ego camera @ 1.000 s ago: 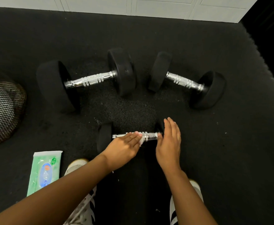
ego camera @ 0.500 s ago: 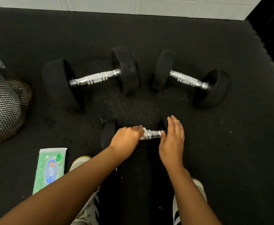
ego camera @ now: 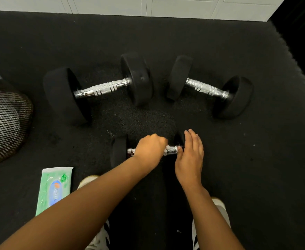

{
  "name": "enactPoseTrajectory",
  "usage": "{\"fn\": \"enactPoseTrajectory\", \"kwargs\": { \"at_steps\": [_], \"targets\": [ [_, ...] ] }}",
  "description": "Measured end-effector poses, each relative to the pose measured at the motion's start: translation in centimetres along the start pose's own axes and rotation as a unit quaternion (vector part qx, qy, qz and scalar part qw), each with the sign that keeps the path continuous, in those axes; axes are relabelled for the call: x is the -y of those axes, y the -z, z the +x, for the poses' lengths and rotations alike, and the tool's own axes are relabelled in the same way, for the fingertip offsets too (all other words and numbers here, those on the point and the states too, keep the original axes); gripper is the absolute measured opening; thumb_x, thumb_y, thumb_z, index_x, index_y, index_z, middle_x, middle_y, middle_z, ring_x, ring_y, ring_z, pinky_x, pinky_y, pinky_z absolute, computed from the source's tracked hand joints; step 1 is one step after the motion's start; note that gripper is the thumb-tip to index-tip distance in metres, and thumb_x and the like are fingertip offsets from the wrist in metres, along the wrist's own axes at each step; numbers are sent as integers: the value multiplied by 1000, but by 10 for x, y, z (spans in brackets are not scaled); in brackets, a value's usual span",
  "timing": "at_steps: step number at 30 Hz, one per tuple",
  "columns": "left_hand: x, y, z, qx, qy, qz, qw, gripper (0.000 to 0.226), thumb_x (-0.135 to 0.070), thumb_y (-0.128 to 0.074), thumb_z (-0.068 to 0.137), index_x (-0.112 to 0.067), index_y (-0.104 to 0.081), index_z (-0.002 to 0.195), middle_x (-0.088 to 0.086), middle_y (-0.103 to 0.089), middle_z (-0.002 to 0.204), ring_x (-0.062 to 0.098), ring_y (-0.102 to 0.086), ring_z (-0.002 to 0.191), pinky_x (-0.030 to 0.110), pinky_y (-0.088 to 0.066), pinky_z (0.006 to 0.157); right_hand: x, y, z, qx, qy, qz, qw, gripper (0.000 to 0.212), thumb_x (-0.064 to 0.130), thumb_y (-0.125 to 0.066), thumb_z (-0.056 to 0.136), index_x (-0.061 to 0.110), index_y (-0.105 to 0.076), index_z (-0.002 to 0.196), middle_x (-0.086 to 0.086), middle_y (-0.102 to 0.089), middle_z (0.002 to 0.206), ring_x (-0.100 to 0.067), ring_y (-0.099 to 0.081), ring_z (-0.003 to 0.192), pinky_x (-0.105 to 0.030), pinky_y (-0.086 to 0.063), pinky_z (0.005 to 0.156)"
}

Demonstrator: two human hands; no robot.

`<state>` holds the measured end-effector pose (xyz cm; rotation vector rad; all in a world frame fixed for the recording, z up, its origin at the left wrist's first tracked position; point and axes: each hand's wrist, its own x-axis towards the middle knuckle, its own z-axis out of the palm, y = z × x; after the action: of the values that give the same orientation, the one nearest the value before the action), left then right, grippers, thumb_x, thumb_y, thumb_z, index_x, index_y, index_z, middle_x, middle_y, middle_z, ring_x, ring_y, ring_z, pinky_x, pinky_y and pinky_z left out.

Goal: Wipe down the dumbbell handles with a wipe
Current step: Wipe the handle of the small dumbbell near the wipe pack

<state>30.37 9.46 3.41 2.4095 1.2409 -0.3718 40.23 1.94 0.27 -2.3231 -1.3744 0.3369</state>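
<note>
Now the left hand [ego camera: 150, 148], fisted around a white wipe [ego camera: 167, 147], has slid toward three o'clock along the small chrome-handled black dumbbell [ego camera: 172, 150] at six o'clock on the floor; the right hand [ego camera: 190, 156], fingers spread flat, steadies its end. Most of this handle looks covered.

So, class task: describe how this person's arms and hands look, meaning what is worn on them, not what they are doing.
Both forearms are bare right to the picture's bottom edge: no sleeves show. The left hand and right hand wear no gloves. No watch, bracelet or ring can be seen on either wrist or on the fingers that show. No marks or tape are visible.
</note>
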Motion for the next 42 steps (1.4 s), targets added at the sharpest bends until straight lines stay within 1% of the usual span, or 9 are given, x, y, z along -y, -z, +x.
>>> {"fn": "enactPoseTrajectory", "kwargs": {
  "at_steps": [15,24,28,30,32,34,37,39,42],
  "targets": [
    [29,9,-6,11,62,2,998,23,-10,-57,87,-11,-58,110,12,-62,106,28,-59,97,34,-47,77,1,2,5,11,7,-8,1000,54,11,-50,92,12,-29,141,-3,-27,149,-19,-15,139,-32,-12,111],
    [20,-2,-15,-73,-55,-21,996,34,-10,-57,86,-19,-53,119,2,-62,111,23,-61,97,33,-47,76,10,10,2,27,-14,30,999,52,17,-51,92,15,-30,140,-2,-24,150,-18,-9,140,-36,-14,113],
    [36,-3,-27,-201,-118,-91,968,55,-14,-69,80,-21,-42,127,0,-70,95,17,-68,79,29,-50,54,44,17,-8,-113,9,86,990,35,13,-56,88,16,-51,123,-4,-46,125,-17,-40,116,-34,-41,92],
    [37,-1,-33,-220,-143,-106,959,55,-14,-69,81,-19,-36,124,3,-71,91,16,-69,73,28,-50,47,65,17,-10,-73,-71,207,973,30,20,-52,91,20,-51,121,0,-51,109,-12,-51,98,-27,-46,78],
    [37,-1,-37,-215,-141,-123,959,55,-15,-66,83,-21,-29,124,6,-69,101,18,-69,83,28,-51,55,74,14,-4,30,-184,336,923,28,25,-52,92,25,-48,119,5,-57,95,-6,-57,86,-24,-48,75],
    [37,-1,-44,-215,-102,-180,955,53,-21,-63,86,-24,-29,127,7,-62,117,20,-63,103,30,-52,72,71,10,1,47,-217,366,904,26,16,-56,89,29,-49,111,6,-60,87,-6,-60,82,-30,-51,78],
    [53,-2,-55,-249,-83,-171,950,58,-29,-70,79,-14,-45,128,7,-55,130,25,-48,124,35,-35,105,62,5,3,1,-142,241,960,29,2,-56,86,25,-54,103,6,-54,87,-6,-56,79,-30,-51,77],
    [72,-6,-62,-260,-74,-95,958,64,-36,-74,72,-12,-50,126,7,-52,133,25,-43,128,40,-30,110,53,-2,-1,6,-66,128,990,23,2,-53,86,21,-58,97,5,-47,94,-8,-51,80,-23,-46,70],
    [96,-11,-72,-182,-43,-56,981,80,-46,-74,68,-12,-45,134,6,-40,144,22,-28,137,40,-18,113,45,-11,-10,47,12,1,999,21,4,-56,83,15,-62,101,2,-50,106,-19,-49,97,-27,-45,74]
  ]
}}
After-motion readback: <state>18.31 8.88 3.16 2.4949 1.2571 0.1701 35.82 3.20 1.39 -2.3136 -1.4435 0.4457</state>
